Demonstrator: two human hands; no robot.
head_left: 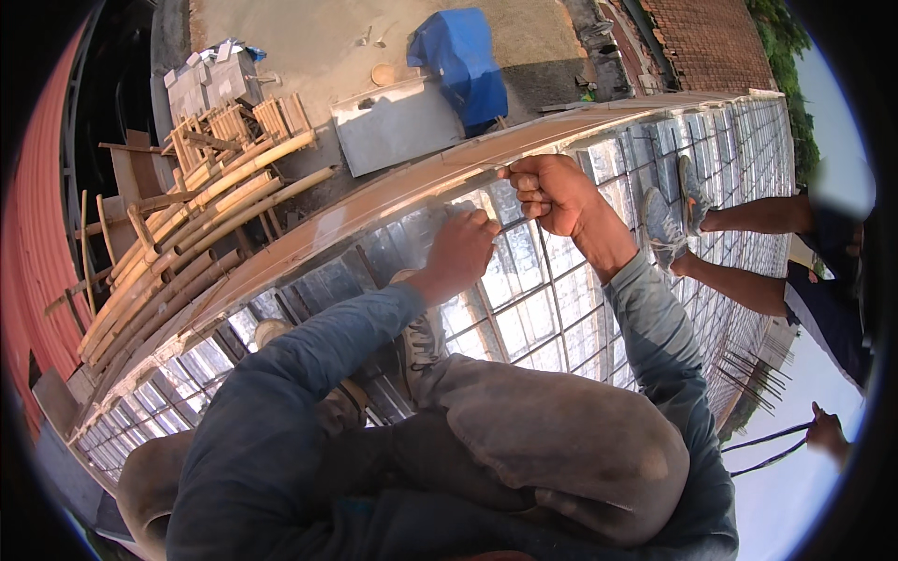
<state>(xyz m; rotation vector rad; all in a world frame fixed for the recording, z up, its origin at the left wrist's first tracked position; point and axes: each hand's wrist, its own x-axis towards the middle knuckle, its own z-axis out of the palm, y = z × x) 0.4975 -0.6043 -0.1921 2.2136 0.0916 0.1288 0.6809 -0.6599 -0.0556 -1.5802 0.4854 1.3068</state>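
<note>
Crouched on the rebar grid (552, 299) near its plank-edged side, the right hand (554, 194) is fisted around a thin steel bar (513, 224) beside the wooden edge board (374, 201), while the left hand (461, 252) is closed on the same bar just below.

We see a thin steel rod (524, 224) lying across the rebar grid (561, 299), pinched at the deck's wooden edge.
</note>
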